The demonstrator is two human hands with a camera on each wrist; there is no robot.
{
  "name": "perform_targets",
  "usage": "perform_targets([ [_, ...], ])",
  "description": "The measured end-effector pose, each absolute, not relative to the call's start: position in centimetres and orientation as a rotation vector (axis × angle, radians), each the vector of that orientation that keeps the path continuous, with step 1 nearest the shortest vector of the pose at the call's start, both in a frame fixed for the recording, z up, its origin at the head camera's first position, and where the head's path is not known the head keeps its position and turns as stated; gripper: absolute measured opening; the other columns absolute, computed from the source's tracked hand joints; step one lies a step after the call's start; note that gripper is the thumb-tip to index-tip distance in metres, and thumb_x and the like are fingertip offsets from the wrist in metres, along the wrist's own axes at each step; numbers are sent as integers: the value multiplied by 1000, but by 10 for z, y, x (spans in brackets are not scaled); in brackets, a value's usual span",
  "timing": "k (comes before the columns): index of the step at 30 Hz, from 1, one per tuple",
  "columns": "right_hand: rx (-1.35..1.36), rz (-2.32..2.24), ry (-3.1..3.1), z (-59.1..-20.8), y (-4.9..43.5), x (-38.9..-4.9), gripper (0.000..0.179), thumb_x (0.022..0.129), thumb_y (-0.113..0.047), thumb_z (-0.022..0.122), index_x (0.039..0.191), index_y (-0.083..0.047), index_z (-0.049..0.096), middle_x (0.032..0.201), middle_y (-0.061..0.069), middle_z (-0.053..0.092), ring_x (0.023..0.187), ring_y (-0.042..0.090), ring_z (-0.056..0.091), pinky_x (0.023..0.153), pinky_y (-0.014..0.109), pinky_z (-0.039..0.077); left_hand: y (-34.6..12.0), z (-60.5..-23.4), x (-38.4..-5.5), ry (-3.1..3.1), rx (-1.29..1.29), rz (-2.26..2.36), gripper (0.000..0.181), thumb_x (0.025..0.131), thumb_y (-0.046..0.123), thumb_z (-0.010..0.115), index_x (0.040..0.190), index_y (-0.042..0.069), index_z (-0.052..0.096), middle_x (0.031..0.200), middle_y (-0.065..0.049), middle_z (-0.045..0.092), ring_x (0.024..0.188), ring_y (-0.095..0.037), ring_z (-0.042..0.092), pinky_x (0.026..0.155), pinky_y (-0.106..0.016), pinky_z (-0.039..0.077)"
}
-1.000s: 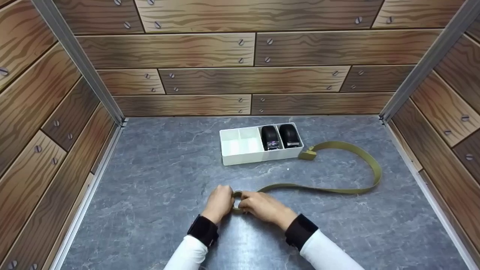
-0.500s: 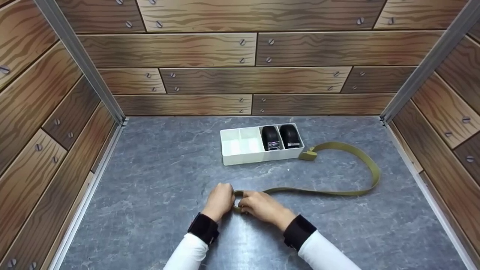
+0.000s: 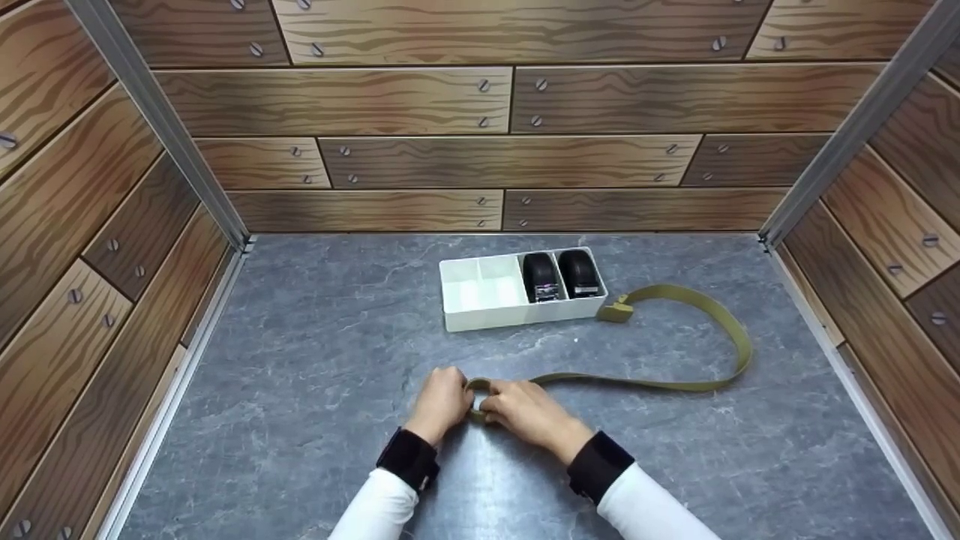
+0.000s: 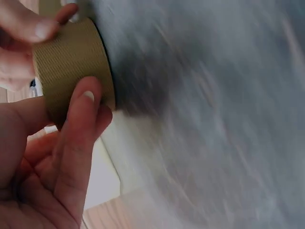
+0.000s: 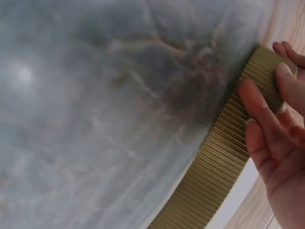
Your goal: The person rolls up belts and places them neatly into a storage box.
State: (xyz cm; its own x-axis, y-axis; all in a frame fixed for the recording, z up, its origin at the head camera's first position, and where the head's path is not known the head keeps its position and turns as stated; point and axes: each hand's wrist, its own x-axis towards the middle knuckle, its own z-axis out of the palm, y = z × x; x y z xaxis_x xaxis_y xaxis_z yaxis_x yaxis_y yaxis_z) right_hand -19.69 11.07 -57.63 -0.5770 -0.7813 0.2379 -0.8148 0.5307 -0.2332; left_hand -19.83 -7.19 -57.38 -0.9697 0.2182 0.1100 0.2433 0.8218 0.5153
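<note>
An olive-green webbing belt (image 3: 690,386) curves over the grey tabletop, its buckle end (image 3: 616,310) lying by the tray. Close to me, its other end forms a small loop between my hands. My left hand (image 3: 439,401) grips the loop's left side; in the left wrist view its fingertips press the ribbed band (image 4: 71,57) from outside. My right hand (image 3: 529,412) pinches the loop from the right, and in the right wrist view the strap (image 5: 209,157) trails away from its fingers (image 5: 259,107). Part of the loop is hidden behind the fingers.
Beyond my hands stands a white tray (image 3: 487,318) with several compartments. Two black rounded things (image 3: 538,271) with shiny metal fronts fill its right compartments; the left ones show bare. Wood-patterned walls (image 3: 360,210) enclose the tabletop at the back and sides.
The right-hand curve of the belt has drawn slightly inward to the left. Both hands stay at nearly the same spot around the small loop. The tray and the buckle have not moved.
</note>
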Motion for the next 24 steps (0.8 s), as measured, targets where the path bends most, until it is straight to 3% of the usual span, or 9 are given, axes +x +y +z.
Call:
perform_targets([
  [7, 1391, 464, -2677, -576, 119, -197, 5, 86, -17, 73, 91, -18, 73, 95, -5, 64, 75, 13, 64, 64, 28, 52, -68, -572, -200, -3028, -372, -856, 19, 78, -2, 66, 62, 6, 63, 68, -7, 66, 60, -20, 59, 57, -34, 50],
  [19, 1443, 602, -2709, -575, 116, -195, 4, 86, -15, 73, 90, -13, 73, 92, -1, 65, 78, 13, 64, 68, 25, 52, -69, -575, -200, -3060, -361, -978, 13, 81, 3, 68, 68, 8, 68, 71, -7, 68, 63, -20, 63, 61, -32, 51],
  [24, 1443, 512, -2702, -574, 119, -196, 8, 84, -14, 75, 92, -16, 74, 94, -5, 63, 78, 10, 63, 68, 25, 52, -72, -574, -202, -3076, -432, -920, 12, 78, -1, 70, 70, 8, 69, 69, -3, 65, 61, -18, 56, 59, -34, 48],
])
